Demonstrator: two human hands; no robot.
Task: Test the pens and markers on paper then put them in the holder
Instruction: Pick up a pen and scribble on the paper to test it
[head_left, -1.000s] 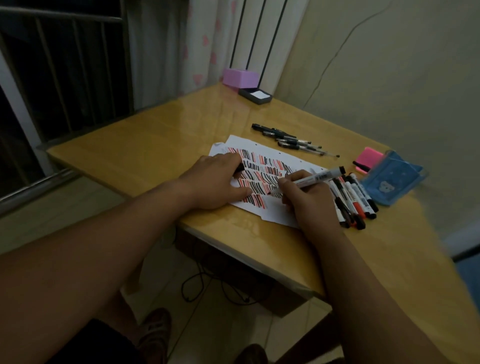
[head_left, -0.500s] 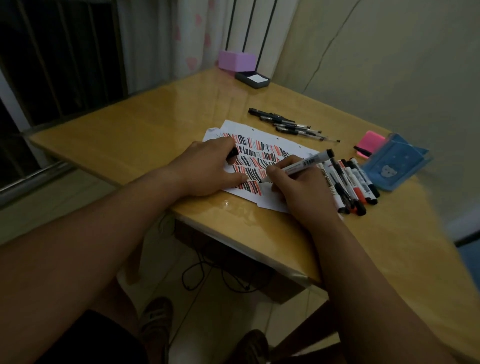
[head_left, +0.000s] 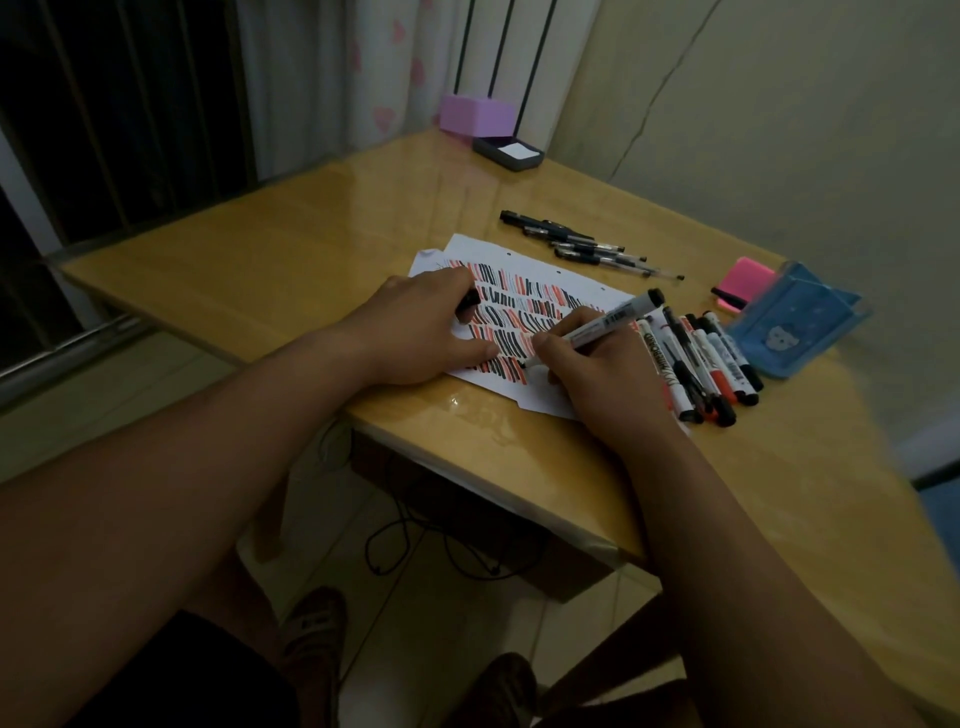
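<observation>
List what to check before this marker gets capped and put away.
1. Grip on the marker: ok. The right hand holds it like a pen.
2. Tip on the paper: ok. It touches the lowest row of strokes.
3. Paper held down: ok. The left hand rests on it.
4. Cap ready: ok. A black cap sits in the left hand's fingers.
5. Ink works: cannot tell. Black strokes lie by the tip, but which are this marker's is unclear.
6. Holder ready: cannot tell. The blue case lies beyond the loose markers, and its opening is not visible.
</observation>
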